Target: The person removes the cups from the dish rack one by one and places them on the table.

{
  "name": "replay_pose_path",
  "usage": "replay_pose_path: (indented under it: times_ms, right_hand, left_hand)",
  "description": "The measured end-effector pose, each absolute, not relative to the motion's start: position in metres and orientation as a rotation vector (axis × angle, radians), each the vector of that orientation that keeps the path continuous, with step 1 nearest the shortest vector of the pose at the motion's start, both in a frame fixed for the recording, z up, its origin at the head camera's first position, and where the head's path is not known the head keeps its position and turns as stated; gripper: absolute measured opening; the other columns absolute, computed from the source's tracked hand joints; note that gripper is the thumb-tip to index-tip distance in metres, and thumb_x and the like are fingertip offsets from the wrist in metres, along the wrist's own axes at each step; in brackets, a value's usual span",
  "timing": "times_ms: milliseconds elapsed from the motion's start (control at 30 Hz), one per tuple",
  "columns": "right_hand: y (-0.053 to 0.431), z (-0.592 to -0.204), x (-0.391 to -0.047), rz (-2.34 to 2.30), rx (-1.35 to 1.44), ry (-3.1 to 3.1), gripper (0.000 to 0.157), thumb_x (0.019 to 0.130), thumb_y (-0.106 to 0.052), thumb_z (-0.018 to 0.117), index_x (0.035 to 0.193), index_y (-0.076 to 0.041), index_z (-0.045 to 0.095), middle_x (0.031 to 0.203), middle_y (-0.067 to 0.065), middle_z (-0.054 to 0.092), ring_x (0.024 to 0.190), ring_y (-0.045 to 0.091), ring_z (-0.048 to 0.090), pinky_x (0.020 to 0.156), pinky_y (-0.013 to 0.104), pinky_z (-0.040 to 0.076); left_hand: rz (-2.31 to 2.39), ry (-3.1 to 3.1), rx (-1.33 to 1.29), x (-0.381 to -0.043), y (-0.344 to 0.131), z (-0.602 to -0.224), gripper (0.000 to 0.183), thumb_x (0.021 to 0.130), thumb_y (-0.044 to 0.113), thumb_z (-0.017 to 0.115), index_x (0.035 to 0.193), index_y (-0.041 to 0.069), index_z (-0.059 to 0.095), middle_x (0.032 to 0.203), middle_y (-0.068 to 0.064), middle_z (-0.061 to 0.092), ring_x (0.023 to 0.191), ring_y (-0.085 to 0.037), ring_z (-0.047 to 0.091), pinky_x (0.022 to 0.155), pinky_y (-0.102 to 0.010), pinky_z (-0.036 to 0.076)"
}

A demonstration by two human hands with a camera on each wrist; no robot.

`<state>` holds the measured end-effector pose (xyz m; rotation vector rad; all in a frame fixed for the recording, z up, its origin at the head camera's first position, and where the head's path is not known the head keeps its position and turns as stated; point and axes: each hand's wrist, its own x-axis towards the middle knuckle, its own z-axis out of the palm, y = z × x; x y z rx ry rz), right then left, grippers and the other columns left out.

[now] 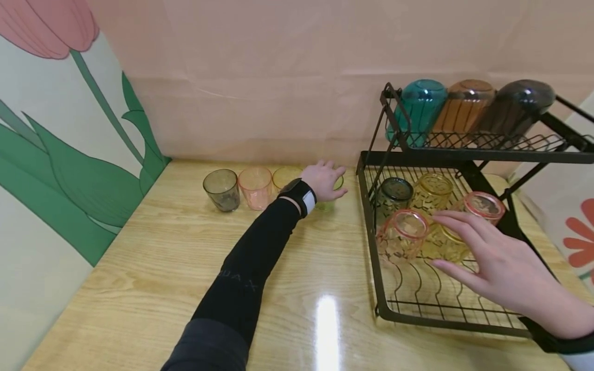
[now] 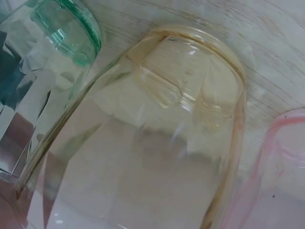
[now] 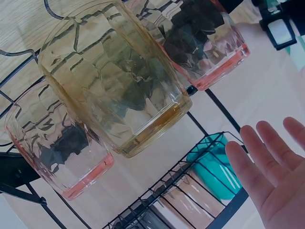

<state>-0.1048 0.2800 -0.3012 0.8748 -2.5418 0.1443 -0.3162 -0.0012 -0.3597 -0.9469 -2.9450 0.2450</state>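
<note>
My left hand [image 1: 322,180] reaches over a green glass [image 1: 327,206] at the right end of a row on the table, its fingers spread; the hand hides most of that glass. Beside it stand a yellow glass [image 1: 284,176], a pink glass [image 1: 255,189] and a grey glass [image 1: 221,191]. In the left wrist view the yellow glass [image 2: 167,138] fills the middle, with the green glass [image 2: 71,33] at left. Above the dish rack, my right hand [image 1: 506,263] has its fingers extended, nearest to an upside-down yellow glass [image 1: 445,246] and holding nothing.
A black two-tier dish rack [image 1: 385,309] stands at right. Its lower tier also bears upside-down pink glasses [image 1: 405,234], a dark glass [image 1: 394,193] and another yellow glass [image 1: 432,189]. Teal [image 1: 422,105], brown [image 1: 466,103] and dark grey glasses [image 1: 522,103] sit on the upper tier.
</note>
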Motion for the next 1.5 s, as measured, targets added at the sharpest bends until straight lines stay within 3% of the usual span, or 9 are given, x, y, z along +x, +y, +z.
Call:
replay_pose_path:
  times_ms: [333, 533, 667, 833, 1033, 1167, 1333, 1433, 1500]
  right_hand:
    - [0.282, -0.302, -0.105, 0.156, 0.880, -2.539, 0.080, 0.066, -0.044, 0.073, 0.134, -0.014, 0.043, 0.124, 0.008, 0.048, 0.060, 0.008, 0.040, 0.038, 0.022, 0.024]
    - [0.284, -0.305, -0.104, 0.139, 0.868, -2.581, 0.076, 0.066, -0.042, 0.074, 0.132, -0.016, 0.045, 0.125, 0.006, 0.046, 0.059, 0.003, 0.038, 0.038, 0.022, 0.023]
    - [0.288, -0.308, -0.109, 0.105, 0.898, -2.582, 0.076, 0.066, -0.047, 0.073, 0.130, -0.014, 0.046, 0.125, 0.008, 0.046, 0.085, 0.021, 0.050, 0.043, 0.029, 0.034]
    - [0.299, -0.313, -0.122, 0.091, 0.885, -2.626, 0.087, 0.065, -0.055, 0.070, 0.136, -0.015, 0.039, 0.130, 0.013, 0.041, 0.105, 0.033, 0.044, 0.062, 0.047, 0.043]
    - [0.310, -0.318, -0.139, 0.053, 0.856, -2.702, 0.100, 0.065, -0.062, 0.067, 0.144, -0.019, 0.024, 0.138, 0.018, 0.032, 0.115, 0.041, 0.038, 0.077, 0.061, 0.038]
    - [0.312, -0.318, -0.149, 0.019, 0.869, -2.710, 0.102, 0.065, -0.064, 0.066, 0.145, -0.020, 0.022, 0.141, 0.018, 0.028, 0.117, 0.041, 0.036, 0.078, 0.062, 0.037]
    - [0.313, -0.315, -0.156, 0.001, 0.882, -2.723, 0.101, 0.066, -0.065, 0.064, 0.145, -0.018, 0.021, 0.146, 0.016, 0.022, 0.122, 0.042, 0.030, 0.096, 0.060, 0.023]
    - [0.313, -0.314, -0.158, 0.000, 0.878, -2.755, 0.101, 0.067, -0.066, 0.063, 0.145, -0.019, 0.020, 0.145, 0.016, 0.022, 0.121, 0.043, 0.031, 0.097, 0.060, 0.021]
    - [0.313, -0.315, -0.159, -0.005, 0.861, -2.791, 0.100, 0.067, -0.066, 0.063, 0.145, -0.021, 0.020, 0.145, 0.016, 0.023, 0.120, 0.044, 0.032, 0.092, 0.062, 0.027]
  left_hand:
    - [0.316, -2.978, -0.946, -0.312, -0.002, -0.353, 0.072, 0.086, 0.067, 0.028, 0.144, 0.025, 0.023, 0.141, -0.005, 0.032, 0.125, -0.024, 0.033, 0.086, -0.036, 0.042]
    - [0.357, -2.849, -1.075, -0.305, -0.011, -0.350, 0.079, 0.083, 0.074, 0.026, 0.145, 0.026, 0.020, 0.147, -0.007, 0.023, 0.132, -0.024, 0.022, 0.100, -0.043, 0.026]
    - [0.395, -2.634, -1.266, -0.288, -0.023, -0.345, 0.079, 0.083, 0.074, 0.021, 0.143, 0.023, 0.024, 0.148, -0.008, 0.021, 0.133, -0.023, 0.019, 0.104, -0.045, 0.019]
    - [0.353, -2.469, -1.461, -0.257, -0.044, -0.343, 0.076, 0.086, 0.069, 0.024, 0.142, 0.019, 0.029, 0.147, -0.011, 0.022, 0.133, -0.025, 0.018, 0.104, -0.047, 0.017]
    - [0.186, -2.475, -1.493, -0.224, -0.076, -0.345, 0.073, 0.088, 0.066, 0.027, 0.141, 0.016, 0.031, 0.148, -0.012, 0.020, 0.133, -0.026, 0.018, 0.104, -0.047, 0.017]
    - [0.019, -2.502, -1.456, -0.207, -0.099, -0.348, 0.071, 0.087, 0.064, 0.033, 0.139, 0.015, 0.033, 0.147, -0.012, 0.021, 0.132, -0.026, 0.021, 0.104, -0.047, 0.018]
    - [-0.148, -2.478, -1.416, -0.191, -0.121, -0.353, 0.069, 0.087, 0.062, 0.040, 0.137, 0.014, 0.036, 0.147, -0.011, 0.022, 0.132, -0.024, 0.022, 0.103, -0.045, 0.021]
    - [-0.200, -2.466, -1.393, -0.184, -0.128, -0.355, 0.069, 0.086, 0.061, 0.040, 0.137, 0.014, 0.036, 0.147, -0.010, 0.022, 0.132, -0.021, 0.021, 0.104, -0.040, 0.018]
    - [-0.225, -2.460, -1.376, -0.180, -0.131, -0.357, 0.069, 0.086, 0.061, 0.042, 0.136, 0.014, 0.037, 0.147, -0.009, 0.024, 0.132, -0.020, 0.021, 0.104, -0.039, 0.017]
